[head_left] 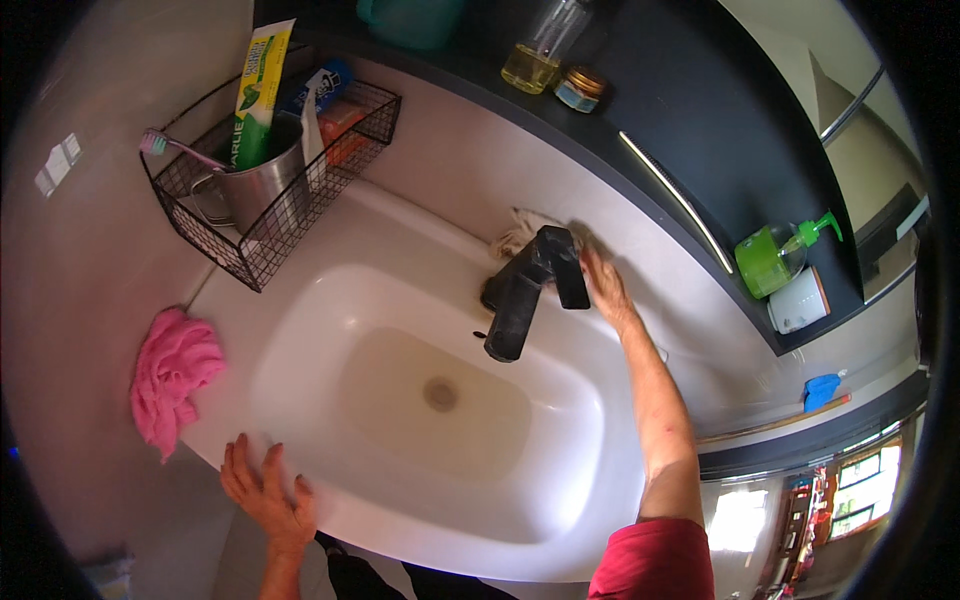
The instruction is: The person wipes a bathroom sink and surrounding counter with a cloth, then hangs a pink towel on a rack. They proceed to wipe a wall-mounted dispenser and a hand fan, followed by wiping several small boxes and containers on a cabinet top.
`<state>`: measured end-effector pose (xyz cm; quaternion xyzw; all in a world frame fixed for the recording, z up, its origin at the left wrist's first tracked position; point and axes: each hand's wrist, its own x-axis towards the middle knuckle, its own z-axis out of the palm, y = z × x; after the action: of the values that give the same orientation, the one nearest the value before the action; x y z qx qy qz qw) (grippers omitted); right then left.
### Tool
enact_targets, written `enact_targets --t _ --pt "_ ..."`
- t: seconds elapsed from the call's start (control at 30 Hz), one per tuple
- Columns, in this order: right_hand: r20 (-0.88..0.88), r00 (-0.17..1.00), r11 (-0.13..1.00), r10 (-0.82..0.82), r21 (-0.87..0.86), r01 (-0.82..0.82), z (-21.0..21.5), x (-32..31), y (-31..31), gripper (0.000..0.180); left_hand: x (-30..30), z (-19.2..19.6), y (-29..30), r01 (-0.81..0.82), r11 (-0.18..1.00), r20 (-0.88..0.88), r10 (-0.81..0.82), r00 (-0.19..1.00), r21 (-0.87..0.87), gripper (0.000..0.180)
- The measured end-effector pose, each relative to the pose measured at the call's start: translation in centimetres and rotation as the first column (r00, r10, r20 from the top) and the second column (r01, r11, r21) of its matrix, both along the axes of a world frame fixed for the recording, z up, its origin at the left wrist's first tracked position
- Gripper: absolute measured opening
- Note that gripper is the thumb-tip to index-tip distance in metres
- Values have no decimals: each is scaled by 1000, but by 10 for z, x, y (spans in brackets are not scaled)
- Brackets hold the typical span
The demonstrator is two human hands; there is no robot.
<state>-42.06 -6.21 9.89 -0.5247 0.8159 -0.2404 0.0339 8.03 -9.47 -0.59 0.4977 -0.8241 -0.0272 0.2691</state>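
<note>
Behind the black faucet (522,290), my right hand (606,285) reaches along the back rim of the white sink (300,350). Its fingertips meet a bunched off-white cloth (515,235) that shows on the faucet's other side. The faucet hides part of the cloth and of the grip. My left hand (268,492) is open at the sink's front left edge, fingers spread over the rim and holding nothing. A little cloudy water stands in the basin, above the round drain (440,394).
A pink cloth (175,375) hangs over the left rim. Above it, a black wire basket (262,262) holds a metal mug (262,185), a toothpaste tube (262,90) and a toothbrush (185,150). The dark shelf (690,130) overhangs the back, bearing a green pump bottle (772,260).
</note>
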Motion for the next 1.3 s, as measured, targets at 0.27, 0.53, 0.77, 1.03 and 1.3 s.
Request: enact_targets --t 0.27,0.53,0.77,1.03,1.3 --pt "-151 931 941 -333 10 338 -70 -24 74 32 2 0 0 11 1000 26 -11 1000 12 43" --pt "93 655 648 -750 -98 756 -87 -102 175 56 -1 0 1 7 1000 51 -8 999 17 44" --pt "-425 585 719 -691 -316 619 -130 -66 131 44 -4 2 1 8 1000 70 -10 998 25 46" --pt "-393 882 917 -261 -386 99 -119 40 0 33 -4 2 2 22 1000 93 -23 995 5 44" --pt "-285 959 993 2 -113 -36 -100 28 50 39 3 6 2 7 1000 105 -9 994 19 41"
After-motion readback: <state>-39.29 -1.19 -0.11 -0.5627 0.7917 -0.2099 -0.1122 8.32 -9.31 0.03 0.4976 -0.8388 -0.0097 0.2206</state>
